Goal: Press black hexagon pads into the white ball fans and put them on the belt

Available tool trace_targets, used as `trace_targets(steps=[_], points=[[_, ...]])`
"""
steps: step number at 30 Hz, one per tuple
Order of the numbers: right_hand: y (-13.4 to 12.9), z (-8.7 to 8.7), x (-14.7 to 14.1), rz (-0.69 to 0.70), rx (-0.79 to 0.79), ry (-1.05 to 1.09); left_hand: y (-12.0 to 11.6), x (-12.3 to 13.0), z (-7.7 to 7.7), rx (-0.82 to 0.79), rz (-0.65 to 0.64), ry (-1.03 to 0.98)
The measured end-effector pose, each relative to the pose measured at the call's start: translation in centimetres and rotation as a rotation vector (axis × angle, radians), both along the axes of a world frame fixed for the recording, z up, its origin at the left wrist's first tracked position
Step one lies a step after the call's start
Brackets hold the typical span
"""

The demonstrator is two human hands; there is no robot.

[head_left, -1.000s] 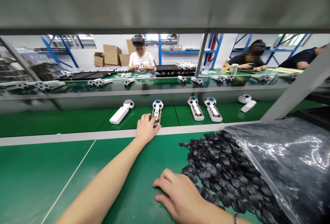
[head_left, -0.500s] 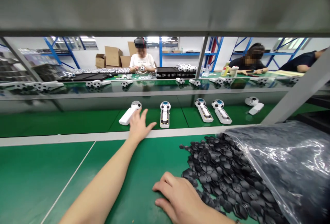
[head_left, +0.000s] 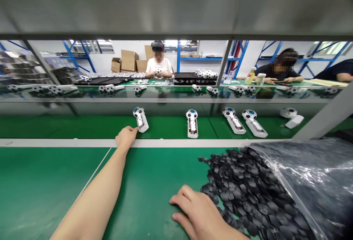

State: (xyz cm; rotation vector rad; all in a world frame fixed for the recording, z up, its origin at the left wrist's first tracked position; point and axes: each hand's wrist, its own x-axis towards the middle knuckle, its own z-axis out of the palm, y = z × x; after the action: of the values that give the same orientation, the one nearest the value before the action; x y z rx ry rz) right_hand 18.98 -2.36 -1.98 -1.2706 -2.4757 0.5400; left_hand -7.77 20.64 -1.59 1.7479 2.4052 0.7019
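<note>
On the dark green belt lies a white handheld toy (head_left: pixel 142 122) with a football-patterned head, its open face with inner parts showing upward. My left hand (head_left: pixel 127 137) is closed at the lower left side of its handle, fingertips pinching the edge. My right hand (head_left: pixel 200 210) hovers or rests low over the green table (head_left: pixel 154 181), holding nothing, with thumb and fingers apart and loosely bent. Right beside it spreads a pile of small black pentagon-shaped pieces (head_left: pixel 242 188), spilling from a clear plastic bag (head_left: pixel 311 173).
More such units lie along the belt: one open unit (head_left: pixel 192 124), two others, and one turned over (head_left: pixel 292 117). A white rail (head_left: pixel 176 143) separates table and belt. A metal shelf (head_left: pixel 176 8) hangs overhead. Across, a person in a white shirt (head_left: pixel 159 67) handles a similar part.
The toy by my left hand has gone from back side up to open face up. My left hand has drawn back and closed at its edge. My right hand stays nearly still.
</note>
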Motion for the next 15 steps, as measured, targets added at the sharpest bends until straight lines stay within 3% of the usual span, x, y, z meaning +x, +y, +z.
trace_targets(steps=[4, 9, 12, 15], points=[[0.0, 0.1, 0.0, -0.004, -0.004, 0.002, -0.3, 1.6, 0.0, 0.141, -0.176, 0.082], [0.2, -0.5, -0.1, -0.007, 0.000, -0.024, 1.3, 6.6, -0.9, 0.198, -0.432, 0.136], [0.4, -1.1, 0.0, 0.016, 0.002, -0.030, 2.1, 8.5, -1.6, 0.247, -0.468, 0.125], [0.3, -1.0, -0.1, 0.016, 0.000, -0.034, 1.9, 8.2, -1.9, 0.284, -0.415, 0.084]])
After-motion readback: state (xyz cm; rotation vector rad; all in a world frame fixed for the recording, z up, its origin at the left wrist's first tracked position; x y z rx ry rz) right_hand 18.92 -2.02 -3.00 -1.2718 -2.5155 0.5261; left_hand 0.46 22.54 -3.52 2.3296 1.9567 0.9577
